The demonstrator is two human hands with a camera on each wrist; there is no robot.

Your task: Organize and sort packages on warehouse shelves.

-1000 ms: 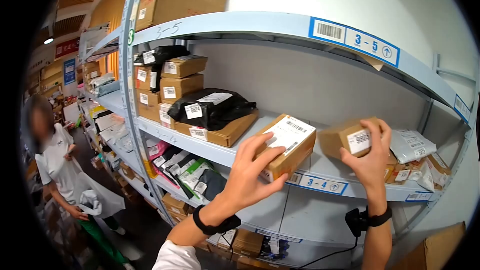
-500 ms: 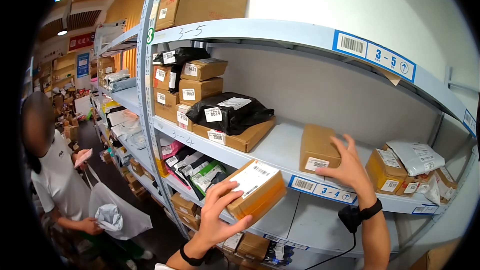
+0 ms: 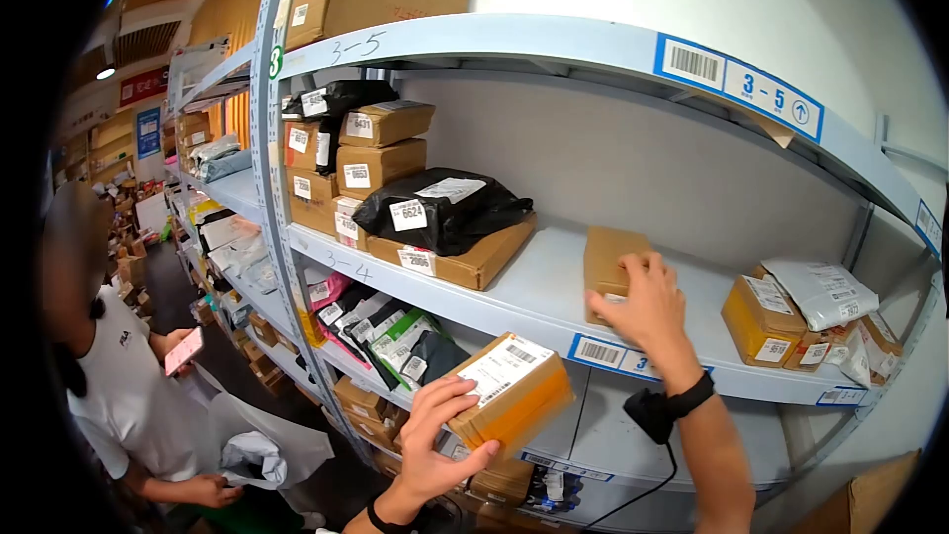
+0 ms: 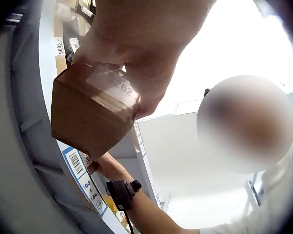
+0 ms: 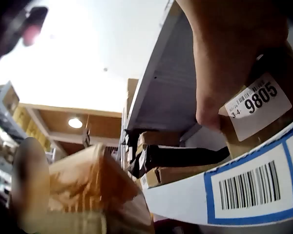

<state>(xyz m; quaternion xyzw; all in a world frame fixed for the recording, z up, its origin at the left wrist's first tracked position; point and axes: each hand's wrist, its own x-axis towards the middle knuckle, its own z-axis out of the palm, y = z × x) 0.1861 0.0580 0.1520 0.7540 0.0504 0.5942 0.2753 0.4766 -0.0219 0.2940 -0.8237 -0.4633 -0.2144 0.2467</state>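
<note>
My left hand holds a cardboard box in front of the shelf, thumb at its near end and fingers along its side. A white barcode label covers the top of this box, and orange-brown tape runs along one side. My right hand grips a smaller brown carton standing near the front of the shelf, with the thumb at its front and fingers over its right side. In the right wrist view, the carton's sticker reads 9805; the fingers' far side is hidden there.
On the same shelf, stacked boxes and a black bag stand left, and a taped box with a grey-white parcel right. An upper shelf beam crosses above. A person with a phone stands at left.
The smaller carton came down from the air onto the shelf; my right hand loosened beside it, then closed round it again. My left hand drew its box down and away from the shelf edge.
</note>
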